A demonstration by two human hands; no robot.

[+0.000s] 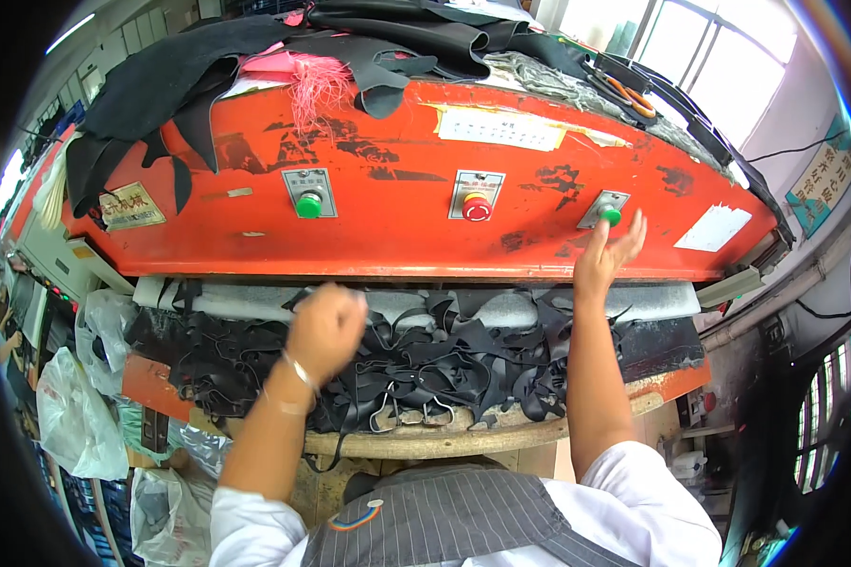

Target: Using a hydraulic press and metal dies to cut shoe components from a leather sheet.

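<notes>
My right hand (pixel 607 260) is raised against the red machine front with its fingers stretched and apart. It is at the green push button (pixel 611 216) on the right, its thumb side close to the button; whether they touch I cannot tell. My left hand (pixel 329 331), a little blurred, is curled into a fist above the black leather scraps (pixel 454 364), and nothing shows in it. Up and left of that fist sits another green push button (pixel 308 205). Between the two green ones is a red mushroom-shaped button (pixel 477 208) on a metal plate.
Black leather sheets (pixel 397 33), pink strings (pixel 317 85) and scissors with orange handles (pixel 631 94) lie on top of the red machine (pixel 388 227). A pale board (pixel 671 300) runs beneath its front. Plastic bags (pixel 80 416) hang at the left. A wooden edge (pixel 482 439) bounds the scraps.
</notes>
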